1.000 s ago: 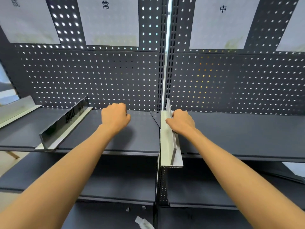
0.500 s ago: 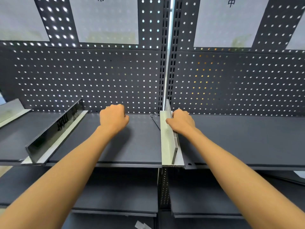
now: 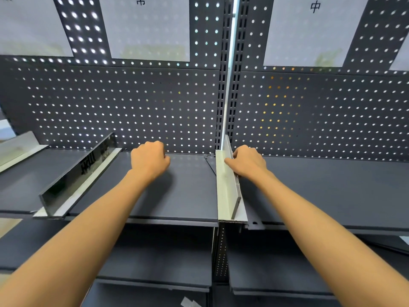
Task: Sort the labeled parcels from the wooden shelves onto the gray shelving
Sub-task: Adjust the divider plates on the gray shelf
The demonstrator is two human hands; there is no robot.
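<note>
Both hands unmoved: right hand (image 3: 247, 161) on divider (image 3: 230, 185), gray shelving (image 3: 190, 196)

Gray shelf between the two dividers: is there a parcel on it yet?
No, the gray shelf between the dividers holds only the curled left hand; no parcel is visible there.

Dark perforated back panel (image 3: 132, 103) with light through its holes, white paper signs (image 3: 150, 29) above, slotted upright (image 3: 223, 85)
</note>
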